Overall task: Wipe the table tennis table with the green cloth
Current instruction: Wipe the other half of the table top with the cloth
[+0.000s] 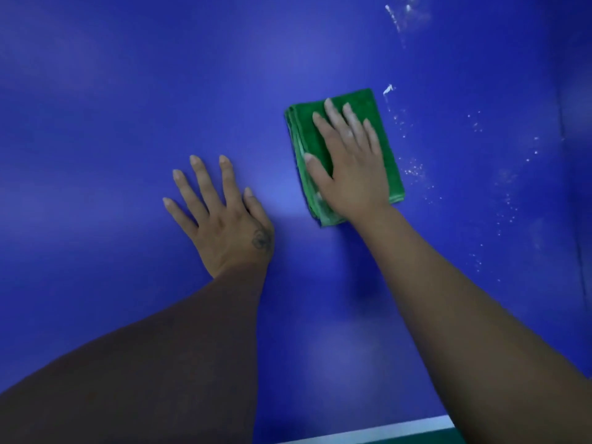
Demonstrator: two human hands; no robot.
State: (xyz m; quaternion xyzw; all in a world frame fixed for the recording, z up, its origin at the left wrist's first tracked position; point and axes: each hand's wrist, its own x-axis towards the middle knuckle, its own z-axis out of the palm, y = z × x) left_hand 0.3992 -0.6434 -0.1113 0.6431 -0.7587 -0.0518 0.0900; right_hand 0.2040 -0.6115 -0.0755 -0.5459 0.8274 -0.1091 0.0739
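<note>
The blue table tennis table (128,91) fills the view. A folded green cloth (381,123) lies flat on it, right of centre. My right hand (347,165) presses down on the cloth with straight, spread fingers, covering most of its middle. My left hand (224,216) rests flat on the bare table to the left of the cloth, fingers spread, holding nothing. White specks and smears (416,171) dot the surface just right of the cloth and run toward the far right.
The table's white edge line (384,431) shows at the bottom right, with a green strip beyond it. More white residue (397,14) sits at the top right. A faint seam (573,219) runs down the far right side.
</note>
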